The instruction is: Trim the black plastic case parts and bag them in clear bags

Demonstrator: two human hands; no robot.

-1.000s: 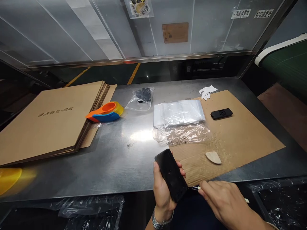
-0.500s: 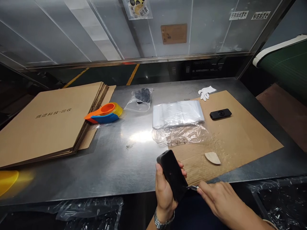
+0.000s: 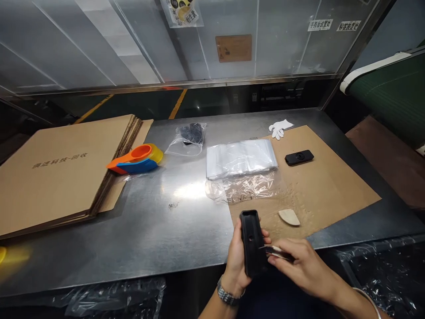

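My left hand (image 3: 236,257) is wrapped round a long black plastic housing (image 3: 252,259), held up near the table's front edge. Its hollow side faces me, with a small hole partway down. In my right hand (image 3: 302,263), pinched between thumb and fingers, is a slim tool (image 3: 278,252) with a thin metal tip; its exact kind I cannot make out. The tip is at the housing's right edge; whether it touches I cannot tell. A similar black part (image 3: 299,157) with a round feature lies on the cardboard sheet (image 3: 338,181).
Clear plastic bags (image 3: 241,158) lie stacked mid-table, near a beige wedge (image 3: 288,217) and a white glove (image 3: 280,128). Leftward are a tape dispenser (image 3: 136,158), a bag of black parts (image 3: 191,135) and flat cartons (image 3: 63,164). Plastic-lined bins (image 3: 381,274) stand below the front edge.
My left hand has turned the housing more upright, and its hollow side now shows. The tool in my right hand has moved up along the housing's edge, and more of it is visible.
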